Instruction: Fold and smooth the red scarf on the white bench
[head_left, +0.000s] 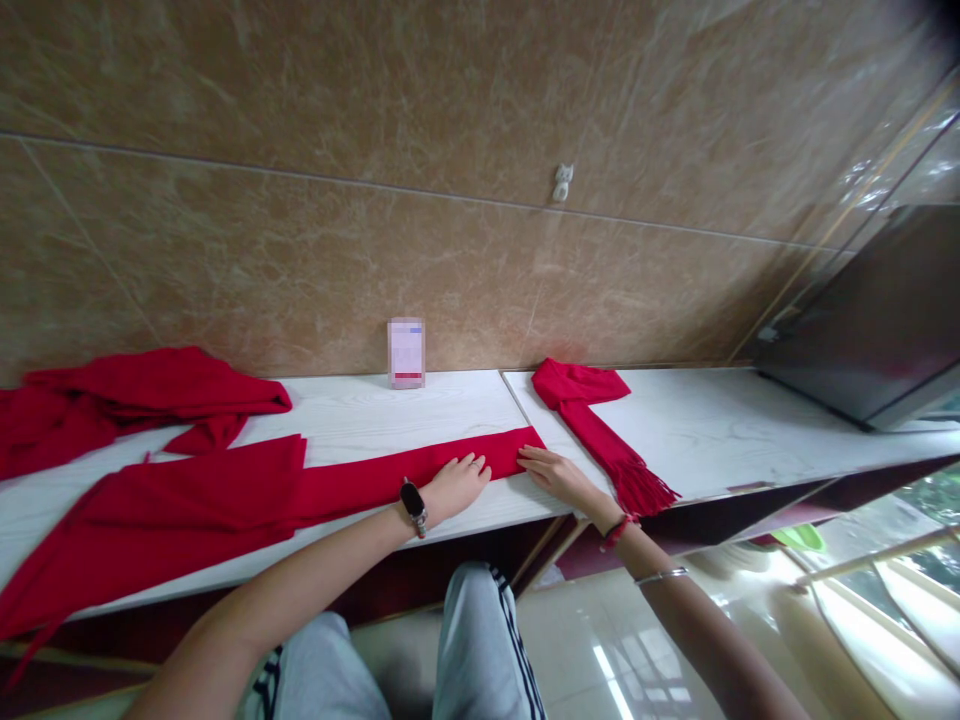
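A long red cloth (360,486) lies along the white counter, narrow and flat toward its right end and wider at the left. My left hand (459,486) rests palm down on the narrow part, fingers stretched out. At the right end of the strip, my right hand (556,474) lies with its fingers extended on the cloth's edge. Neither hand grips the fabric. Just beyond my right hand is a red scarf (592,430), folded over at the top, with a fringed end near the counter's front edge.
A crumpled red cloth (165,390) lies at the back left. A phone-like object (406,352) leans against the tiled wall (337,260). A dark appliance (862,320) stands at the right end of the white counter (720,430). My knees are below the front edge.
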